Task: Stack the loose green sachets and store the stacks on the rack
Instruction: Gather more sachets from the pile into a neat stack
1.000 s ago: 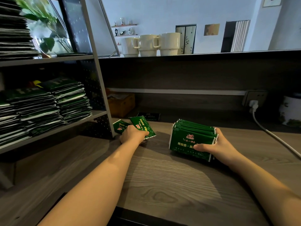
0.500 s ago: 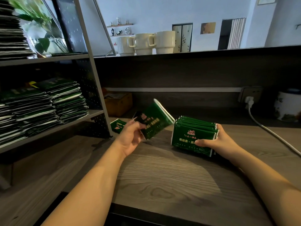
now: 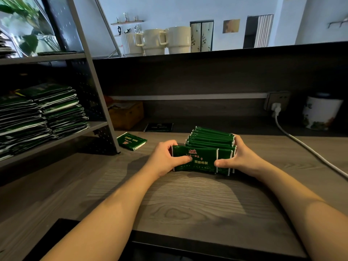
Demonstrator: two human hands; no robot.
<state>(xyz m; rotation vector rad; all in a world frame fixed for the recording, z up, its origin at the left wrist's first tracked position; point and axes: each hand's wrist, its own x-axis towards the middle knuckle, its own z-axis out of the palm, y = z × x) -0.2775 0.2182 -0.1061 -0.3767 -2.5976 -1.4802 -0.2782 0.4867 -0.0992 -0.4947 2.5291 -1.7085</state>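
Observation:
A bundle of green sachets (image 3: 211,142) stands on edge on the wooden counter (image 3: 188,200). My left hand (image 3: 165,157) pinches a front sachet (image 3: 195,157) against the bundle, offset to the left. My right hand (image 3: 239,157) grips the bundle's right end, thumb on the front. One loose green sachet (image 3: 131,141) lies flat on the counter near the rack's leg. The grey metal rack (image 3: 99,102) at left holds stacks of sachets (image 3: 56,112) on its middle shelf.
A dark card (image 3: 159,127) lies behind the bundle, and a brown box (image 3: 126,114) sits beside the rack. A white cable (image 3: 305,146) runs from a wall socket (image 3: 276,102) across the right counter. A painted white jar (image 3: 320,113) stands far right. White mugs (image 3: 165,41) sit on the ledge above.
My left hand lifted a sachet from the counter near the rack, carried it right and set it against the front of the bundle. My right hand kept holding the bundle.

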